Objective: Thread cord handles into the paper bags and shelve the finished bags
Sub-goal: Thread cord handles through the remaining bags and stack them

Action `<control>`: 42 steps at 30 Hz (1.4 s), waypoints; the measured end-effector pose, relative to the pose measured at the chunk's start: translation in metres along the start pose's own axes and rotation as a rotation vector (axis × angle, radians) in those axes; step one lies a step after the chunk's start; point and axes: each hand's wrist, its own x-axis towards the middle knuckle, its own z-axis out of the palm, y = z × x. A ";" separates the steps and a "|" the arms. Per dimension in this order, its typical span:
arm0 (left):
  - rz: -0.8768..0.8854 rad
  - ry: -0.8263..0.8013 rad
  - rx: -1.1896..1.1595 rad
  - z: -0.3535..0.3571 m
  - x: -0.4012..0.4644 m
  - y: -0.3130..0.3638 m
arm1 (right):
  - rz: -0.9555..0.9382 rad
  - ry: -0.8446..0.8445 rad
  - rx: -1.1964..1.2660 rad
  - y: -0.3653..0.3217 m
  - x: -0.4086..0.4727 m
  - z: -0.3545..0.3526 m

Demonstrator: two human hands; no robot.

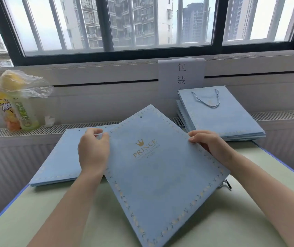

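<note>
A flat light-blue paper bag [160,175] printed "PRINCE" with a gold crown is held tilted over the table, and no cord shows in its punched holes. My left hand [93,150] pinches its upper left edge. My right hand [208,145] grips its right edge, fingers curled round the rim. Under it on the left lies a stack of similar flat bags [57,161]. At the back right sits a stack of bags [223,114] whose top one carries a twisted blue cord handle [207,99]. Loose cord ends [225,184] peek out by the held bag's right corner.
The pale green table [71,220] has a blue rim. Behind it runs a white radiator ledge [53,129] with drink bottles in a plastic bag [18,102]. A paper sign [181,75] with Chinese characters hangs under the barred window.
</note>
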 end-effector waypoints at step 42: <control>0.107 -0.715 -0.327 0.029 -0.051 0.009 | -0.660 0.303 -0.782 0.024 -0.004 0.071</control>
